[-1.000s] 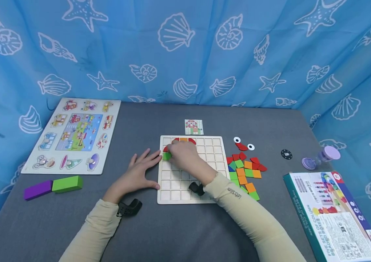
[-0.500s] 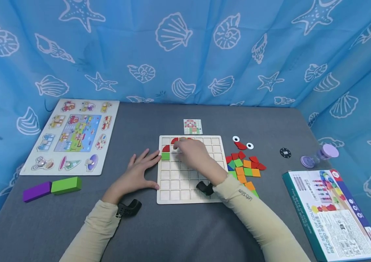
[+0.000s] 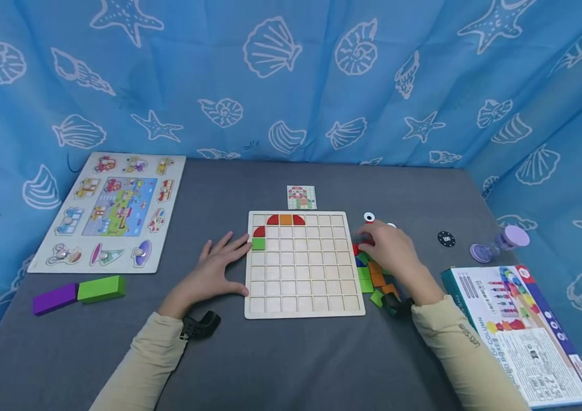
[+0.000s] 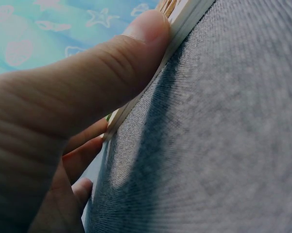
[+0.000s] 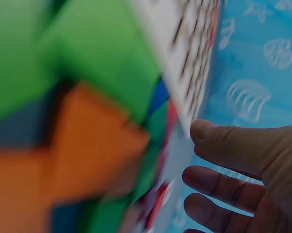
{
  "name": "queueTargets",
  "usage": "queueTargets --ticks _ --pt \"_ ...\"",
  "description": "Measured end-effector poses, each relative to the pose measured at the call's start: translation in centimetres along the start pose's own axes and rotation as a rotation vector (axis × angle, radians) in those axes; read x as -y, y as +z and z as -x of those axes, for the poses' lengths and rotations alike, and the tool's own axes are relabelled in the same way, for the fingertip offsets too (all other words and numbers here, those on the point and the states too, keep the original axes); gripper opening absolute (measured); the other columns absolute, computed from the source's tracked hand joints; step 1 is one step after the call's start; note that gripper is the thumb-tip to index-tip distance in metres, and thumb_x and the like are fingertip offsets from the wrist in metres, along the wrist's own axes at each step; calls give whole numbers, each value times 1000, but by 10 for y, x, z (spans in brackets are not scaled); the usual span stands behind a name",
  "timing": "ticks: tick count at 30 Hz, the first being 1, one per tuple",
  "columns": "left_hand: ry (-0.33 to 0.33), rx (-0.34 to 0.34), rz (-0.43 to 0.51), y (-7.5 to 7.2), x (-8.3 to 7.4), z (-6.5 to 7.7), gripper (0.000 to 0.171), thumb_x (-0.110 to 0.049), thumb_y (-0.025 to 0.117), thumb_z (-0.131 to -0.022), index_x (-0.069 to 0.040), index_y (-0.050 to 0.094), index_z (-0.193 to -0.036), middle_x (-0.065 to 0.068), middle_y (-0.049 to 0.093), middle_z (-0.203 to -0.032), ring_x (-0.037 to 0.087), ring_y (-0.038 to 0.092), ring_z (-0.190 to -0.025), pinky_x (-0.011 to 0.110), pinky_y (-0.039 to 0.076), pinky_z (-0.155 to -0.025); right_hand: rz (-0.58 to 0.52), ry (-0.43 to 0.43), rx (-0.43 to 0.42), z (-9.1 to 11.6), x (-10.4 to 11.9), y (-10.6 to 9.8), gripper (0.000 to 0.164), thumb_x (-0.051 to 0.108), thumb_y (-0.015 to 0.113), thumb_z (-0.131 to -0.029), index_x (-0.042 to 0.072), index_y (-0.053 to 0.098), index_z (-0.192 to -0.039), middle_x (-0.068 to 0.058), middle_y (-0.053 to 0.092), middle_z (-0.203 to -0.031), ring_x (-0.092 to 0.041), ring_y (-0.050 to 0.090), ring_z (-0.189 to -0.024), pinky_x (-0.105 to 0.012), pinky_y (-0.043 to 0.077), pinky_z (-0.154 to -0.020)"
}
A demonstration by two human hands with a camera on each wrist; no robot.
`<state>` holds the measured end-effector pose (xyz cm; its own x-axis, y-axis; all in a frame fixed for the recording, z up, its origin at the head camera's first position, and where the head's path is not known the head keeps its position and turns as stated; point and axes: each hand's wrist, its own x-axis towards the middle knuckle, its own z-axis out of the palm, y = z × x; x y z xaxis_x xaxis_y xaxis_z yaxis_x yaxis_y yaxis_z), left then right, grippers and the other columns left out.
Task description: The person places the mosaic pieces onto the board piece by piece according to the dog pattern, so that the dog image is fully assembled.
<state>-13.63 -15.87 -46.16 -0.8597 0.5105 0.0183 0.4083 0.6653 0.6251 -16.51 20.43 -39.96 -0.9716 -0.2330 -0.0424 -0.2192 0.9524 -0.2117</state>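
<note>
The box [image 3: 537, 337] lies well to the right; the puzzle board [image 3: 124, 241], far left, carries knobbed pieces [image 3: 142, 253]. Between them, the grid board [image 3: 303, 271] holds five tiles: red [image 3: 273, 220], orange [image 3: 285, 220], red along the top row, red above green [image 3: 258, 244] down the left column. The left hand [image 3: 214, 274], fingers spread, touches its left edge. The right hand [image 3: 392, 248], thumb and fingers apart, is at loose tiles [image 3: 376, 277] beside its right edge.

The pale gridded board [image 3: 301, 274] holds five coloured tiles [image 3: 258, 244].
</note>
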Motion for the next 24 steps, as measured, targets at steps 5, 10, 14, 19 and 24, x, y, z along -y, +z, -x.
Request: queueTargets --ticks 5,10,14,19,24 --pt "-8 -2 1 0 2 1 101 -57 72 -57 -19 29 -140 -3 20 -147 28 4 -136 57 -5 -101 2 14 23 4 -14 4 27 20 70 -77 9 66 -101 -7 58 -88 -19 50 -71 -34 45 -59" --pt "-20 -2 -6 0 2 2 100 -57 72 -57 -19 29 -140 -3 20 -147 28 3 -136 58 -5 -101 13 -62 57 -1 -7 6 27 21 69 -77 11 66 -102 -9 58 -99 -20 54 -79 -38 47 -66" --pt "-5 -3 -8 0 2 1 100 -58 71 -58 -19 30 -140 -3 20 -147 28 4 -136 58 -4 -100 26 -98 63 -4 -5 8 26 21 68 -78 12 67 -102 -8 57 -99 -19 55 -79 -38 47 -65" --pt "8 -5 -11 1 3 0 100 -59 70 -58 -19 30 -140 -2 20 -147 28 4 -136 58 -4 -100 32 -106 75 -6 -8 8 24 22 69 -77 12 67 -99 -7 56 -97 -18 53 -74 -35 45 -61" --pt "1 -2 -19 1 3 0 101 -61 69 -57 -20 29 -140 -3 20 -148 28 4 -136 58 -4 -100 44 -119 77 -7 -11 9 25 24 70 -76 11 67 -97 -8 57 -96 -19 54 -75 -36 45 -62"
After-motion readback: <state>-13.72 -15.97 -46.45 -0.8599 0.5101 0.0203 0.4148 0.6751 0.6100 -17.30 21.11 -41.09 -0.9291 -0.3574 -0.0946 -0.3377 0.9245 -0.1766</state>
